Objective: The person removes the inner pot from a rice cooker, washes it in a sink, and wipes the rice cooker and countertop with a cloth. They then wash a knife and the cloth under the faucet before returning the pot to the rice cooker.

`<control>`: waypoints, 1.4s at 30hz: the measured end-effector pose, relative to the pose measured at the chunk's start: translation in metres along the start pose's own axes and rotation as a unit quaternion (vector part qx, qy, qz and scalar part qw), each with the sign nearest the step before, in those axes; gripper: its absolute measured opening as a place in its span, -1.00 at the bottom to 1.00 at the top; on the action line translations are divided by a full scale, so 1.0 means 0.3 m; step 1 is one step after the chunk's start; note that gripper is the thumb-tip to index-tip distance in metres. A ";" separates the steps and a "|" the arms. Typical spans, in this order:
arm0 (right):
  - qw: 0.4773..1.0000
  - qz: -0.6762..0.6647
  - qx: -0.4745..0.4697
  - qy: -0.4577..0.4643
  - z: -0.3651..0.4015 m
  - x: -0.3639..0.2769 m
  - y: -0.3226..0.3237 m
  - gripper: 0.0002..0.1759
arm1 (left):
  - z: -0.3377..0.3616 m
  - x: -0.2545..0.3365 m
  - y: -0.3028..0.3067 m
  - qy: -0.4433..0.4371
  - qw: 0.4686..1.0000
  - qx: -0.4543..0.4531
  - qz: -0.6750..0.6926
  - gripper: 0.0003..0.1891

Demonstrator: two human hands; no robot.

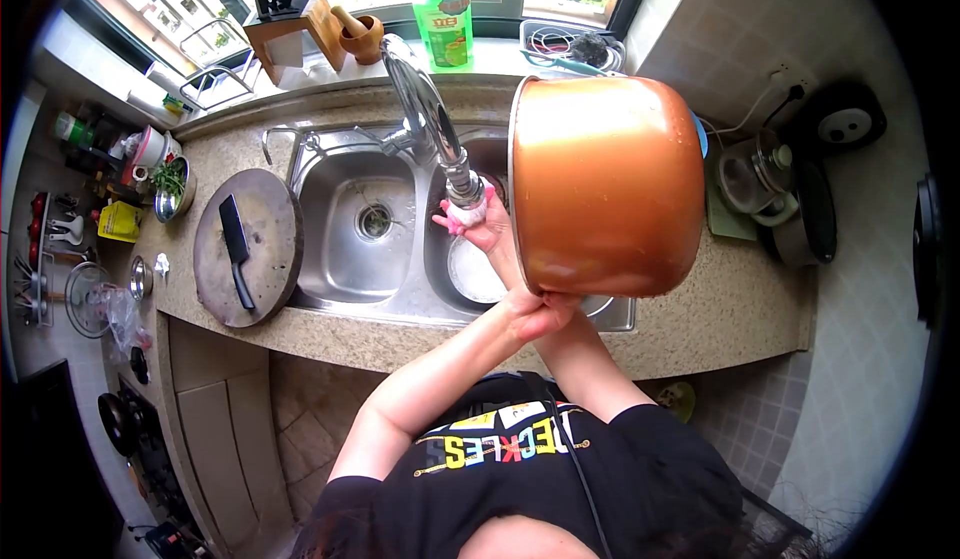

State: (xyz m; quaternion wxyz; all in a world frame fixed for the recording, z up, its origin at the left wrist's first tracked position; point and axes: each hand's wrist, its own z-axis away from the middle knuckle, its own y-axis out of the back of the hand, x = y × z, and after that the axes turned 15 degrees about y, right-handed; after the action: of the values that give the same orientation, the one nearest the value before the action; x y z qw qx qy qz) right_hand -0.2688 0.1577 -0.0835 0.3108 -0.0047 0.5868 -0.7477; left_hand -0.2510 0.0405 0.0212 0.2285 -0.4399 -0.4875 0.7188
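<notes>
A large copper-coloured pot (610, 189) is held on its side above the right part of the counter, its open rim facing left toward the tap. My left hand (545, 314) grips the pot at its lower rim, the fingers partly hidden behind it. My forearms cross just below. Past the rim reaches my right hand (485, 229), closed on a pink-and-white scrubber (462, 217) directly under the spout of the chrome faucet (430, 119). Beneath that hand, a pale round dish (475, 269) lies in the right basin, partly covered by my arm.
The left sink basin (355, 229) adjoins a round chopping board (215, 259) carrying a black knife (236, 244). On the sill stand a green soap bottle (445, 24), a mortar (360, 41) and a knife block (290, 34). A glass pot (750, 174) sits at right.
</notes>
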 end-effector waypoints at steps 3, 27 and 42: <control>1.000 0.000 -0.012 0.003 -0.029 0.011 -0.013 -0.66 | 0.021 0.000 -0.009 -0.006 0.999 0.045 -0.015 -0.93; 0.988 0.075 -0.132 -0.002 -0.012 0.027 0.046 -0.59 | 0.144 -0.008 -0.025 0.047 0.996 0.059 -0.049 -0.95; 0.996 0.065 0.001 0.066 0.144 -0.046 0.127 -0.61 | 0.208 -0.041 -0.005 0.045 0.996 0.075 0.002 -0.98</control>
State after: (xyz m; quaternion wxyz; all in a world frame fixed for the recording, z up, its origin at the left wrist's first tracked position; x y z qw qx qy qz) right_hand -0.2240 0.1219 -0.0985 0.3196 0.0828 0.6046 -0.7249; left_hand -0.2983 0.0008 0.0361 0.2810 -0.4546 -0.4207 0.7330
